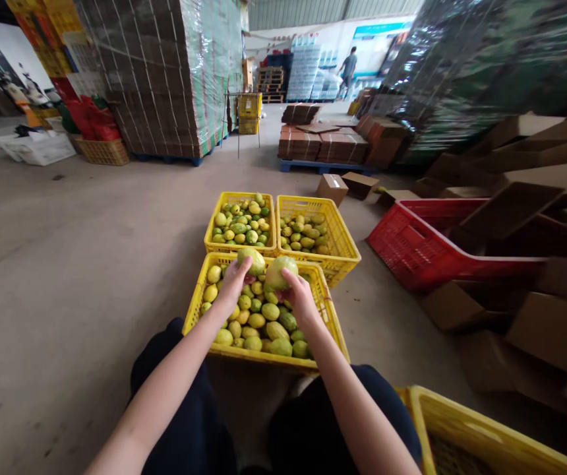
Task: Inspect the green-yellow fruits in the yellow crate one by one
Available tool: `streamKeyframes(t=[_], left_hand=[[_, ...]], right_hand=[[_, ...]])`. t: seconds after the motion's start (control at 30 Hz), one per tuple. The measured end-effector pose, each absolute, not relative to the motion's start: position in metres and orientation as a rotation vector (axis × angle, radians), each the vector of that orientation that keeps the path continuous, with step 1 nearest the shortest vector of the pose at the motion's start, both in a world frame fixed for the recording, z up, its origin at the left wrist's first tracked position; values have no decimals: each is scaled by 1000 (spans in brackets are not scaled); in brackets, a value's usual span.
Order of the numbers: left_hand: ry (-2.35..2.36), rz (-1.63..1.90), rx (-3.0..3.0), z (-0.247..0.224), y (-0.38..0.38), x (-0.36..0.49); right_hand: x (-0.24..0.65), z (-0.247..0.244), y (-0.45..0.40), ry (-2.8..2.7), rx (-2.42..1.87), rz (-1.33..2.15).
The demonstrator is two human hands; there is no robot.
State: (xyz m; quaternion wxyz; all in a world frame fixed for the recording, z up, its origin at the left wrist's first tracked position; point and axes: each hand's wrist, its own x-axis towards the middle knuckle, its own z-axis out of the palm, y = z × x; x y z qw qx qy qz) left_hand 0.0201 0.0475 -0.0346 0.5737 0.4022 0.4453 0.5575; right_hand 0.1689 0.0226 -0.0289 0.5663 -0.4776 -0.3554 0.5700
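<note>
Yellow-green fruits sit gripped, one apiece, in the left hand and right hand, near each other above a yellow plastic crate of similar fruits. Both are plump and rounded, the right one paler. The crate stands on a grey-brown warehouse floor, two more fruit-filled crates just behind it, a tall wrapped stack of cartons beyond.

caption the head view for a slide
Left hand and right hand each hold a fruit over a yellow crate of fruit.
</note>
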Motion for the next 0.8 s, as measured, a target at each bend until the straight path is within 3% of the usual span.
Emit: streamKeyframes(t=[0.17, 0.43, 0.8], left_hand=[[864, 1330, 780, -29, 46, 21], [967, 1192, 966, -43, 39, 26], [899, 1209, 855, -24, 32, 32]], right_hand=[[170, -30, 26, -733, -1132, 1353], [177, -28, 24, -801, -1118, 1249], [159, -36, 21, -657, -1027, 1242]])
